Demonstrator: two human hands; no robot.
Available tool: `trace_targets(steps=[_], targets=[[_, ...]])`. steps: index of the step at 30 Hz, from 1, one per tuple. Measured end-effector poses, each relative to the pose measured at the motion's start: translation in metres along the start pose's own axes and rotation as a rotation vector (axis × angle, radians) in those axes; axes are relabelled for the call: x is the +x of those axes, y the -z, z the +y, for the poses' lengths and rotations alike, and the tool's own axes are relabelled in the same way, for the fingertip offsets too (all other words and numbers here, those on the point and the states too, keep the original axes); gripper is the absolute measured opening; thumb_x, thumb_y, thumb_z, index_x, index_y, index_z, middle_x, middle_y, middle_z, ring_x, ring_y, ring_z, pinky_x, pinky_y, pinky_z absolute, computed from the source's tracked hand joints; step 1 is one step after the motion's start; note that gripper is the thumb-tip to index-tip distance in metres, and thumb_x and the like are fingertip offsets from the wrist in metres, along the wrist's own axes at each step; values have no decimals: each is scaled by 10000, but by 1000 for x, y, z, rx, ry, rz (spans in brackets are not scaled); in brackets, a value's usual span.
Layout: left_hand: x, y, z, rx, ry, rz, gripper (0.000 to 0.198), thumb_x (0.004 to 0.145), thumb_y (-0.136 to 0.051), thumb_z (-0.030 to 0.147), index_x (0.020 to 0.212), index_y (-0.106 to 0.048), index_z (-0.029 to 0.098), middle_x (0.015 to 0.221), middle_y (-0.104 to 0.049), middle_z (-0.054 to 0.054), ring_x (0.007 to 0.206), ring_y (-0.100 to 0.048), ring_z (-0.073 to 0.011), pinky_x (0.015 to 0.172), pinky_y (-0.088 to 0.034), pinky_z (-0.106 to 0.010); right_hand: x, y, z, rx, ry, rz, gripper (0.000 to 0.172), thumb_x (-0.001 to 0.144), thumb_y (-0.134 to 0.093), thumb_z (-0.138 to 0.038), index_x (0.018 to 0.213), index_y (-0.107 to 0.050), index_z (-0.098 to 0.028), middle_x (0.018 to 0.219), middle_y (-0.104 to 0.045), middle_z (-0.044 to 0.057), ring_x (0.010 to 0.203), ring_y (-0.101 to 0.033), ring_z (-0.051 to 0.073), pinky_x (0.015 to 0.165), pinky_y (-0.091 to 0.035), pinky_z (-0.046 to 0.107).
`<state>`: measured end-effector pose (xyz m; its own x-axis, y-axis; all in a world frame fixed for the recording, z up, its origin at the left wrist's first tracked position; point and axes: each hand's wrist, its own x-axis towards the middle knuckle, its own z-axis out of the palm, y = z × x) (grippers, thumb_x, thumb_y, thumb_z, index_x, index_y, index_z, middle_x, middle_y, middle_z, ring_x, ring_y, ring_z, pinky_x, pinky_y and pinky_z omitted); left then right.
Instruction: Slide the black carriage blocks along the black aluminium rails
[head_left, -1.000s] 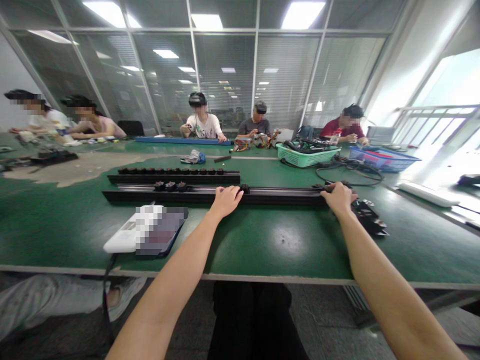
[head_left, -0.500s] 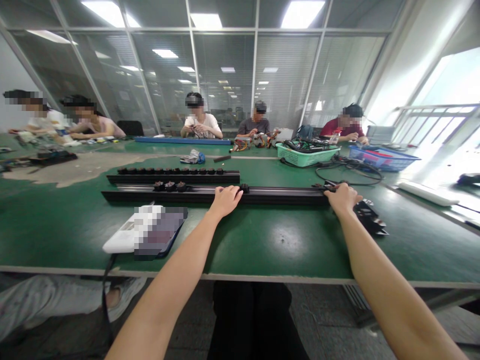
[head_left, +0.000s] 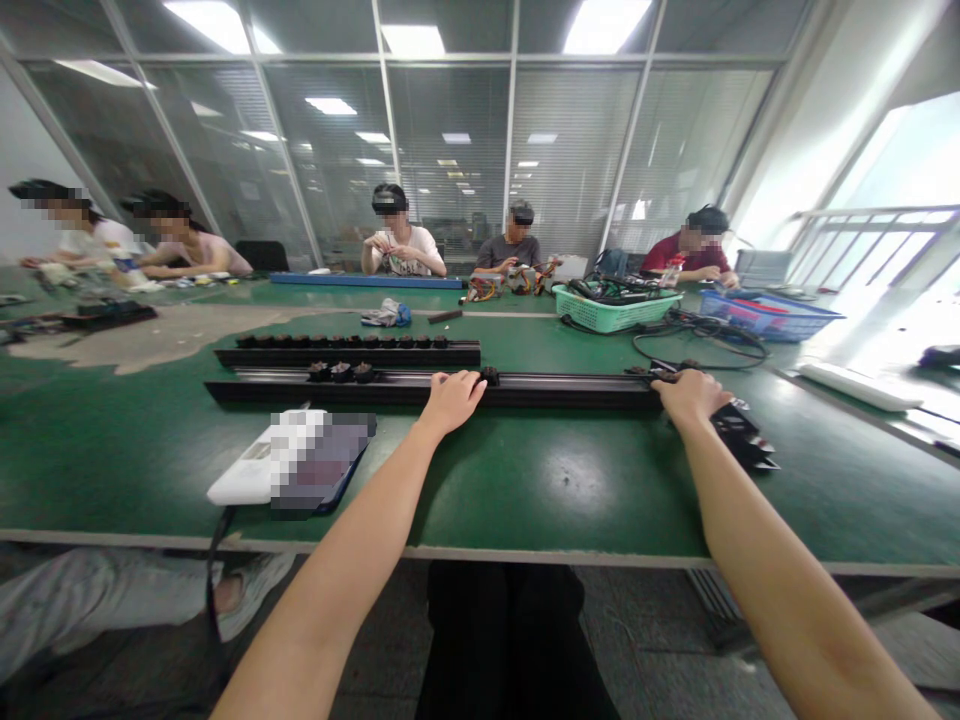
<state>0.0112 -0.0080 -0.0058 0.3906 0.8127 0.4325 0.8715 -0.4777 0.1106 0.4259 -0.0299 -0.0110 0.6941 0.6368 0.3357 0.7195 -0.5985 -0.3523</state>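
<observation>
In front of the front rail, toward its left end, a white device (head_left: pixel 238 478) and a dark flat device (head_left: pixel 330 470) lie side by side on the green table (head_left: pixel 487 500). Just past the front rail's right end, dark metal parts (head_left: pixel 739 440) lie partly behind the right arm.

The front rail (head_left: pixel 570 394), long and black, lies lengthwise across the table. The left hand (head_left: pixel 454 402) is half curled over its top edge near the middle, fingertips beside a small black fitting (head_left: pixel 489 376); whether it grips or merely rests is unclear. The right hand (head_left: pixel 694 398) is bent at the front rail's right end, with its grip hidden. Three dark knobs (head_left: pixel 341 372) sit on the front rail, left of the left hand.

Just behind the front rail's left half is a second rail (head_left: pixel 345 356) bearing a row of black knobs (head_left: pixel 370 342). Farther behind the front rail lies a crumpled cloth (head_left: pixel 386 314); behind its right end stands a green basket (head_left: pixel 611 318), with a blue basket (head_left: pixel 776 322) farther right. Well beyond the front rail, five people sit working.
</observation>
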Motion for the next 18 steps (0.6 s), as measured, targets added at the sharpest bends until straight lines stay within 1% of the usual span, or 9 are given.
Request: trace_targets(steps=[3,8,13,18], targets=[[0,1,1,1,8,-7,354,1111,-357,367,1244,-640,202,1300,-726,-99,1248,-630,-247,1059,-330,-436,4,-2,4,-21,-19,11,405,901,-690,-427,1094,-740,-74,1209,-667,270,1179,-595,381,1020,-386,516],[0,0,0,-6,5,-5,355,1109,-359,370,1248,-642,207,1302,-724,-100,1243,-631,-248,1067,-328,-440,10,-5,11,-9,-27,29,399,905,-692,-415,1078,-723,-57,1173,-668,290,1143,-585,389,992,-370,534],[0,0,0,-13,5,-3,362,1107,-353,372,1242,-646,207,1287,-729,-103,1239,-631,-247,1068,-330,-437,14,-2,11,-15,-48,-8,388,912,-673,-417,1070,-712,-64,1134,-673,280,1096,-587,374,959,-346,511],[-1,0,-1,-18,2,-2,368,1107,-347,380,1247,-643,211,1280,-730,-101,1224,-634,-248,1073,-330,-441,16,-1,13,-28,-65,-24,392,901,-675,-417,1071,-714,-65,1141,-682,287,1102,-595,380,950,-338,492]])
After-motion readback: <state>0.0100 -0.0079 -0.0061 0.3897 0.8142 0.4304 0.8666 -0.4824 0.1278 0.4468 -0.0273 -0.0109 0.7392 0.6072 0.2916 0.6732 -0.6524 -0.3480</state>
